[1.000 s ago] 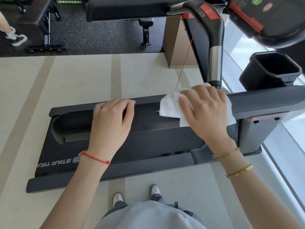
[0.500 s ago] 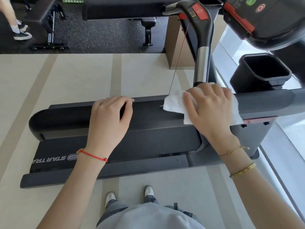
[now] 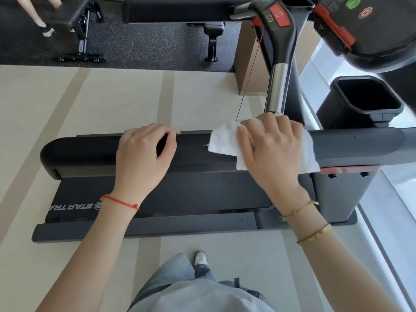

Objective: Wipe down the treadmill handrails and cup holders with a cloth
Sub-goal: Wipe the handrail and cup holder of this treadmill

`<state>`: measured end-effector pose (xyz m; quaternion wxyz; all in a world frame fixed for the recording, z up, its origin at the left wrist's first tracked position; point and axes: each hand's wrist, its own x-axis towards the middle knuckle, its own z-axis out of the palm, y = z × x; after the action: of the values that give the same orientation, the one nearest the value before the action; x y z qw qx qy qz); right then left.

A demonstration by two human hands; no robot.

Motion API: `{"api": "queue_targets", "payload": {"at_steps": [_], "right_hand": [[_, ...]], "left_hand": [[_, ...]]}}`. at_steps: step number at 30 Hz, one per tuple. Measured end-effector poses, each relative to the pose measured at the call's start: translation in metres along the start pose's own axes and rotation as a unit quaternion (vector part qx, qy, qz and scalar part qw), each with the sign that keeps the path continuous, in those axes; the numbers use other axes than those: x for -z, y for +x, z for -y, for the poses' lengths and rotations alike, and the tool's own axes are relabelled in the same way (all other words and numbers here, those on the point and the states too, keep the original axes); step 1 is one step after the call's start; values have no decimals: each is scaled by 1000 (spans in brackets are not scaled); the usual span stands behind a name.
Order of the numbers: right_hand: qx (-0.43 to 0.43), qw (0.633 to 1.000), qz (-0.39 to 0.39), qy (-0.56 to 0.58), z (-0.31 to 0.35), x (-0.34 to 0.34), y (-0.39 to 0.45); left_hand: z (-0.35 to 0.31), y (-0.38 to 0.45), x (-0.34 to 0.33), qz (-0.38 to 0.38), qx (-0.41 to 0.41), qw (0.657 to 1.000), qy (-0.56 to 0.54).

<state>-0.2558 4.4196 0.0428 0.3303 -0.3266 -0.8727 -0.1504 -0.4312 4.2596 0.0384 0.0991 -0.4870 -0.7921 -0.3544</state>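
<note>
right hand [image 3: 273, 154]: pressing white cloth [image 3: 225, 140] on handrail [image 3: 360, 143] | left hand [image 3: 144, 154]: curled over handrail
</note>
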Motion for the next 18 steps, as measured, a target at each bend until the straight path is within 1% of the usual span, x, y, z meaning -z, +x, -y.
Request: {"api": "queue_targets", "payload": {"at_steps": [4,8,10,15,18], "right_hand": [[36,999,-4,22,42,-8,-4],[56,998,-16,21,39,-7,-4],[63,998,-16,19,35,-6,-4],[9,999,-34,6,16,-3,-11],[-9,1000,-27,2,-4,0,-15]], "left_hand": [[-1,0,-1,11,-4,1000,9],[-4,4,0,25,4,1000,0],[-8,8,1,35,2,999,-24],[-36,19,-10,84,-14,994,-74],[-52,23,-23,112,-26,989,-94]]}}
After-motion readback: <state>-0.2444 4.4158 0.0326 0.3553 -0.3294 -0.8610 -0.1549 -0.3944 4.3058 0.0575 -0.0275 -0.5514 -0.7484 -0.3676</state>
